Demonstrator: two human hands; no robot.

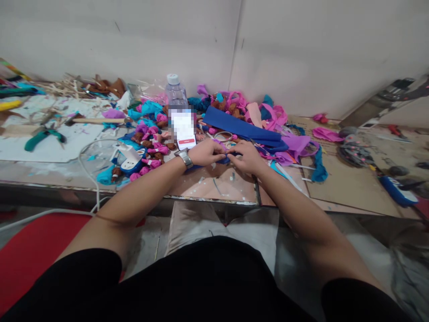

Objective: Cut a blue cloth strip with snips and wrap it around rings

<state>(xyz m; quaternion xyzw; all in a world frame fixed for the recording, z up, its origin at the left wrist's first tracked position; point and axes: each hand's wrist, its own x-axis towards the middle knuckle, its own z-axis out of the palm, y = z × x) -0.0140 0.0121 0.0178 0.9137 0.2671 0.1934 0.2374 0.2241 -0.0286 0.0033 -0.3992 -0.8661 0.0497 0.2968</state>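
Note:
My left hand (207,153), with a watch (185,157) at its wrist, meets my right hand (246,157) just above the front of the table. Between the fingertips of both hands is a small piece of dark blue fabric (222,159); its exact shape is mostly hidden by the fingers. Right behind the hands lie pale rings (223,136) and a long folded strip of blue cloth (243,126). A phone (184,127) with a lit screen leans upright beside my left hand, in front of a clear plastic bottle (175,93).
Bundled pink, brown and blue cloth pieces (156,150) lie left of the phone. Further left are a power strip (132,164) with a white cable, a hammer (97,120) and green-handled pliers (45,137). Purple cloth (296,146) and cardboard (351,183) lie right.

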